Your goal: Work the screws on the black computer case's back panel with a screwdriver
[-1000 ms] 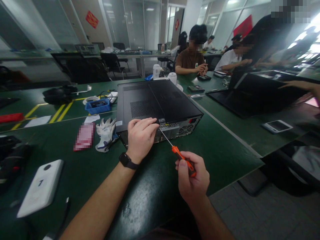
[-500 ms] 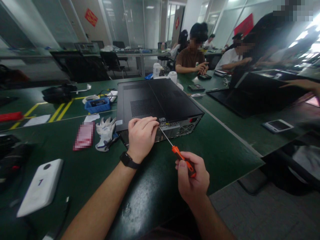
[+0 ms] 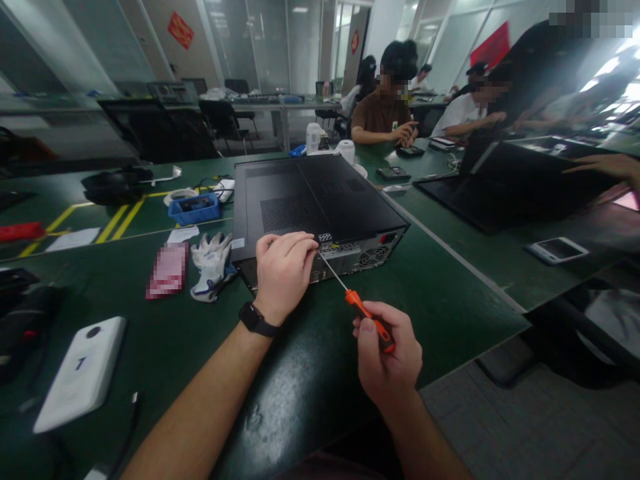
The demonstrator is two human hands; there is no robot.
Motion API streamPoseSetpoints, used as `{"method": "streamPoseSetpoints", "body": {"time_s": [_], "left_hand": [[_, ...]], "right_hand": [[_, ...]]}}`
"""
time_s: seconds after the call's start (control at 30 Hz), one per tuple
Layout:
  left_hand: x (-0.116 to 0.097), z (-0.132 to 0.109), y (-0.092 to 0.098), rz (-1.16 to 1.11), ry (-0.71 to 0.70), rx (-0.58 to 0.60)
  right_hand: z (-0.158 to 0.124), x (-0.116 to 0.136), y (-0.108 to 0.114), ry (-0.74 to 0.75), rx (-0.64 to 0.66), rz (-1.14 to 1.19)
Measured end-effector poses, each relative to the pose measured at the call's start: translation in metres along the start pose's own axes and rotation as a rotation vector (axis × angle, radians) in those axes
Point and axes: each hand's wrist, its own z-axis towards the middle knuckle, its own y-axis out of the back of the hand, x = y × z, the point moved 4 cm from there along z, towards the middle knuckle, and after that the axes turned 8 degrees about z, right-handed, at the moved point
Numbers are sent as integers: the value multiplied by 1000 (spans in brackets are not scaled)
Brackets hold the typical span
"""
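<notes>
A black computer case (image 3: 310,200) lies flat on the green table (image 3: 440,300), its rear panel facing me. My left hand (image 3: 283,273), with a dark watch on the wrist, rests against the rear edge of the case, fingers curled and pinched at the screwdriver's tip. My right hand (image 3: 387,360) is closed around the orange handle of a screwdriver (image 3: 363,313). Its thin shaft runs up and left to the case's rear panel, beside my left fingertips.
White work gloves (image 3: 213,263) and a blurred pink card lie left of the case, a blue parts tray (image 3: 195,210) behind them. A white device (image 3: 80,373) sits at near left. Another open case (image 3: 505,187) and a phone (image 3: 556,249) lie right. Several people sit at the far tables.
Almost nothing moved. Both hands stay at the rear panel with the screwdriver; the view has drifted slightly.
</notes>
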Motion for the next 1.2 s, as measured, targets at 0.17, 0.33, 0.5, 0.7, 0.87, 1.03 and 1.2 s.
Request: {"method": "streamPoseSetpoints", "body": {"time_s": [0.17,0.33,0.5,0.7,0.87,1.03,1.2], "left_hand": [[0,0,-1,-8,15,17],[0,0,0,2,3,7],[0,0,-1,7,17,15],[0,-1,-2,1,28,16],[1,-2,-3,-12,36,11],[1,-2,-2,4,18,-1],[1,-1,-1,-1,26,5]], "right_hand": [[0,0,1,9,3,13],[0,-1,0,-11,1,14],[1,1,0,-46,-46,7],[2,4,0,-23,9,24],[2,4,2,-21,-4,-9],[2,2,0,-71,-11,80],[6,9,2,23,14,54]]}}
